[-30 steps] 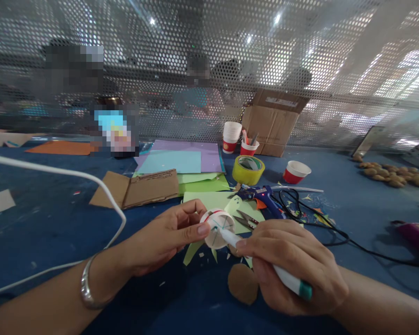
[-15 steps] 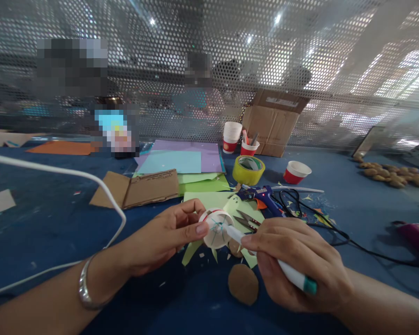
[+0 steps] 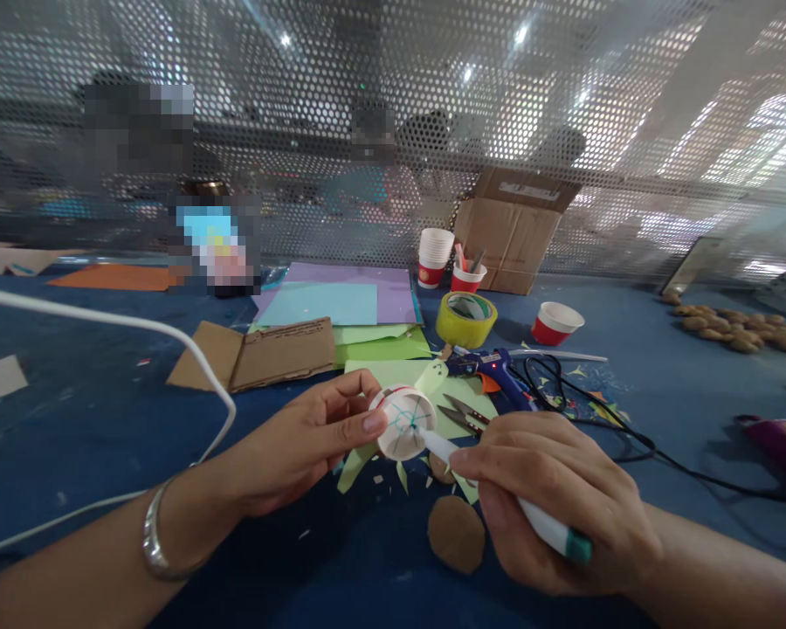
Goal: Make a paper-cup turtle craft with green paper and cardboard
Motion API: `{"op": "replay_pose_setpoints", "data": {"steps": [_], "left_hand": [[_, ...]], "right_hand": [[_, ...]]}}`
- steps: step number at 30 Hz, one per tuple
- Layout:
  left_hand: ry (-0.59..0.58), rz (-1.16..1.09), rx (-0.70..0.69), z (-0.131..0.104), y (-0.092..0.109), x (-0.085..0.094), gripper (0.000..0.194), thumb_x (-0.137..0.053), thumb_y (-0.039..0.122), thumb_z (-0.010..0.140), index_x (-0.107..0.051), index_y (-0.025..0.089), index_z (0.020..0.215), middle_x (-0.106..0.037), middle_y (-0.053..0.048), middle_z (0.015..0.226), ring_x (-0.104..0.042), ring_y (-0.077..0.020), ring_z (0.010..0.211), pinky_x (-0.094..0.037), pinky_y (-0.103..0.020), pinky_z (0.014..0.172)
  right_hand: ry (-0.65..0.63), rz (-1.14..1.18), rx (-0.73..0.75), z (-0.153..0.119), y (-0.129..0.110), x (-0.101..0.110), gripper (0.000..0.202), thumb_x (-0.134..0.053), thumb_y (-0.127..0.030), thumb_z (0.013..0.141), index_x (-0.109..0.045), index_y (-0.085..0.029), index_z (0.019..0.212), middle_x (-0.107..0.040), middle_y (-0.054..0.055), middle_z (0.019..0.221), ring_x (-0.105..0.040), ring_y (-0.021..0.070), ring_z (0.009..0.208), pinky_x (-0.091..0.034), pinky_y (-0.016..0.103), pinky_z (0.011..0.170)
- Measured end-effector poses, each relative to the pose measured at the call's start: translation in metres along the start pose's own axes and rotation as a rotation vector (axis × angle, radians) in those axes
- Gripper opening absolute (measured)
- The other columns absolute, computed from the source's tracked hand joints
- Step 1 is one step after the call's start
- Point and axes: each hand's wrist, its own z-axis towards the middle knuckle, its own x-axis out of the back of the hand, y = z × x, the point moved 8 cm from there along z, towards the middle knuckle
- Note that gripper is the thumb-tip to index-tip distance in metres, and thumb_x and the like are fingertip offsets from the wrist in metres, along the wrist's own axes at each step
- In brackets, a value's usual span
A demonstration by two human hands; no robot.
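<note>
Between thumb and fingers, my left hand [image 3: 331, 437] grips a small white paper cup piece [image 3: 404, 425] with a red edge. Green lines cross on its round face. My right hand [image 3: 556, 498] holds a white marker [image 3: 541, 520] with a green end cap, its tip at the middle of the lines. Just below lies a brown cardboard disc [image 3: 457, 534]. Small scissors [image 3: 462, 416] rest on light green paper [image 3: 380, 376], beyond the cup piece. Close by the right hand is a blue glue gun [image 3: 498, 371].
Yellow tape [image 3: 466, 321], stacked cups [image 3: 435, 258] and a red-white cup [image 3: 556, 323] stand farther back. Folded cardboard [image 3: 281, 354] and coloured sheets [image 3: 327, 301] lie left of them. A white cable [image 3: 170, 328] crosses the left; a black cord [image 3: 668, 459] runs right.
The cup piece and my left hand have shifted slightly up and left. The green lines on the round face are more visible, and the marker has moved slightly.
</note>
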Motion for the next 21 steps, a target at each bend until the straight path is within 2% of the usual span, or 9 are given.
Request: {"op": "replay_pose_setpoints", "data": {"steps": [4,9,21], "left_hand": [[0.0,0.017,-0.002,-0.0003,0.0001,-0.0003,0.026,-0.075,0.04,0.087,-0.057,0.02,0.087,-0.059,0.002,0.087,-0.049,-0.011,0.08,-0.038,-0.021,0.07],[-0.018,0.007,-0.01,0.0016,0.0021,-0.0033,0.027,-0.075,0.04,0.086,-0.057,0.02,0.085,-0.058,0.003,0.084,-0.047,-0.0103,0.076,-0.036,-0.022,0.065],[-0.021,0.025,0.029,0.0027,-0.0008,-0.0083,0.031,-0.077,0.042,0.083,-0.055,0.021,0.083,-0.056,0.004,0.08,-0.046,-0.0112,0.074,-0.034,-0.024,0.067]], "right_hand": [[0.005,0.044,0.006,-0.0023,-0.0011,-0.0024,0.02,-0.055,-0.002,0.079,-0.068,-0.011,0.091,-0.073,0.003,0.067,-0.069,0.0147,0.059,-0.06,0.028,0.058],[0.054,0.038,-0.005,-0.0056,-0.0026,-0.0024,0.02,-0.055,-0.002,0.078,-0.069,-0.011,0.09,-0.072,0.003,0.066,-0.069,0.015,0.06,-0.06,0.027,0.059],[0.061,0.054,0.002,-0.0038,-0.003,-0.004,0.023,-0.055,-0.002,0.076,-0.069,-0.012,0.091,-0.074,0.003,0.069,-0.069,0.0146,0.059,-0.061,0.026,0.059]]}}
